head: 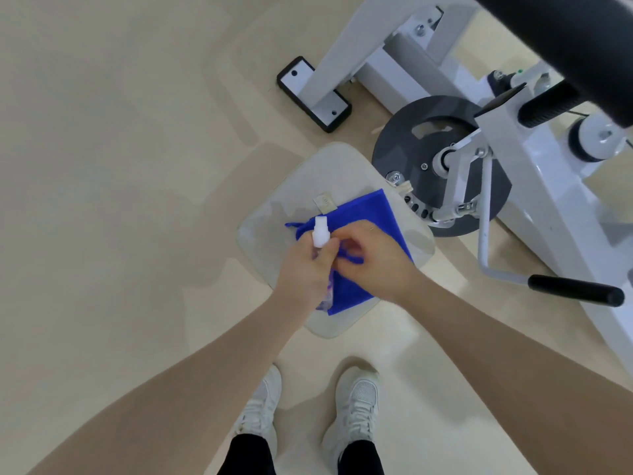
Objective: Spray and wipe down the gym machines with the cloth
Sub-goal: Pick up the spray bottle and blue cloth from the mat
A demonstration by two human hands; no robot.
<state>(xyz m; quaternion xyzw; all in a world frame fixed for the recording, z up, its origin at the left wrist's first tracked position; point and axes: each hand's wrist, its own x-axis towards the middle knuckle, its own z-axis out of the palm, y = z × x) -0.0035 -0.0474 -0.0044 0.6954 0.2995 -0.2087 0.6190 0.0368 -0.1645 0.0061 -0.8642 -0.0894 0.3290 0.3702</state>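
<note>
My left hand (305, 269) grips a small spray bottle (321, 231) with a white cap, held upright in front of me. My right hand (373, 258) holds a blue cloth (370, 210), its fingers curled into the folds right beside the bottle. The cloth hangs down from my hand, and the bottle's lower body shows below my left hand against it. A white gym machine (534, 186) with a grey weight plate (404, 149) stands at the right.
A pale square mat (274, 217) lies on the beige floor under my hands. The machine's black-edged foot plate (313, 94) sits ahead, and a black-gripped lever (575, 294) sticks out at the right. My white shoes (356, 406) are below.
</note>
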